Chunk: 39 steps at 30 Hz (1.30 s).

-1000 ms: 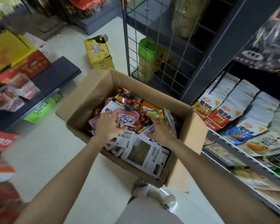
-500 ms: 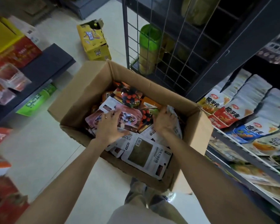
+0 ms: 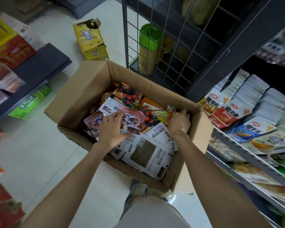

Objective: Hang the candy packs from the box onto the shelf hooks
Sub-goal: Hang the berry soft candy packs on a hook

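Observation:
An open cardboard box (image 3: 82,96) stands on the floor, filled with several candy packs lying loose. My left hand (image 3: 113,129) lies on a pink candy pack (image 3: 133,119), fingers spread over it and thumb at its near edge. My right hand (image 3: 179,122) is deep at the box's right side, fingers curled round the packs (image 3: 163,115) stacked there against the wall. White packs with dark windows (image 3: 146,152) lie face down at the near end. A berry-print pack (image 3: 128,96) sits at the far end.
Shelves of snack bags (image 3: 247,129) run along the right. A wire-grid rack (image 3: 171,51) with a green-lidded jar (image 3: 148,46) stands behind the box. A torn yellow carton (image 3: 90,40) lies on the floor. A dark low shelf (image 3: 39,66) with boxed goods is at left.
My right hand has moved from the middle packs to the box's right wall and curled round the packs there. My left hand has stayed on the pink pack. The view has dropped closer.

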{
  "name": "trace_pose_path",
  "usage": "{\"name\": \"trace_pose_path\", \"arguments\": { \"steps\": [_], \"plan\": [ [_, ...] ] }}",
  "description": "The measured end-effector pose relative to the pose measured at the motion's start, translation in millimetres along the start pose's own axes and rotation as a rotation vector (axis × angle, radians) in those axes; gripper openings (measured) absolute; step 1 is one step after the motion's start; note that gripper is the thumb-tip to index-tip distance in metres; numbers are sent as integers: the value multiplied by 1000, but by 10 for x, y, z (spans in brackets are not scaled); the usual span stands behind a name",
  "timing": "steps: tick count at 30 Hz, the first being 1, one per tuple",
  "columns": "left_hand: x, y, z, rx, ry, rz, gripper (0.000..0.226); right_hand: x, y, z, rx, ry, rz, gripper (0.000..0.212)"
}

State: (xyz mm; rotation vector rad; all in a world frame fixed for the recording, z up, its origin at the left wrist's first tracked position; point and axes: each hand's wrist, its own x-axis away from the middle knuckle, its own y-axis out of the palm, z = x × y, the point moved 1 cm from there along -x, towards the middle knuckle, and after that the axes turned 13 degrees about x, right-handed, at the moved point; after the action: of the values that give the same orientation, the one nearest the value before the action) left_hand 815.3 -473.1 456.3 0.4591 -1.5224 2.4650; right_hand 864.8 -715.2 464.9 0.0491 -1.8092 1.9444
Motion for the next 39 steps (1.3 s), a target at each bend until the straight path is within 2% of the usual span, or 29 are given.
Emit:
{"name": "trace_pose_path", "arguments": {
  "steps": [2, 4, 5, 7, 10, 13, 16, 19, 23, 26, 29, 31, 34, 36, 39],
  "plan": [
    [27, 2, 55, 16, 103, 101, 90, 64, 49, -30, 102, -26, -10, 33],
    [42, 71, 174, 21, 349, 219, 78, 124, 113, -56, 113, -21, -90, 31],
    [41, 120, 260, 28, 456, 233, 73, 137, 131, -62, 94, -7, -126, 30],
    [25, 234, 463, 12, 547, 152, 71, 139, 130, -94, 39, 26, -163, 29],
    [-37, 391, 713, -63, 488, -32, 74, 177, 132, -128, -78, 63, -75, 28],
    [-168, 418, 868, -137, 425, -113, 57, 343, 174, -71, -101, 72, 97, 31],
    [-326, 357, 979, -261, 466, -24, 44, 475, 273, -24, -103, 49, 61, 35],
    [-538, 320, 1032, -251, 461, 7, 46, 475, 301, -17, -135, 62, -10, 41],
    [-833, 325, 1064, -237, 324, -178, 67, 417, 272, -25, -125, 53, -12, 46],
    [-924, 316, 1119, -217, 307, -269, 61, 426, 193, -12, -37, -6, -33, 42],
    [-884, 175, 1129, -116, 355, -195, 38, 518, -14, 51, -103, -73, -66, 32],
    [-792, -23, 1105, 15, 448, -115, 33, 640, -207, 137, -230, -112, -17, 30],
    [-491, -472, 1137, 311, 605, 2, 33, 856, -461, 396, -510, -184, 177, 31],
    [-237, -812, 1192, 517, 622, 100, 29, 989, -615, 611, -640, -249, 344, 28],
    [69, -1164, 1207, 595, 618, 322, 19, 1136, -807, 862, -736, -264, 570, 23]
  ]
}}
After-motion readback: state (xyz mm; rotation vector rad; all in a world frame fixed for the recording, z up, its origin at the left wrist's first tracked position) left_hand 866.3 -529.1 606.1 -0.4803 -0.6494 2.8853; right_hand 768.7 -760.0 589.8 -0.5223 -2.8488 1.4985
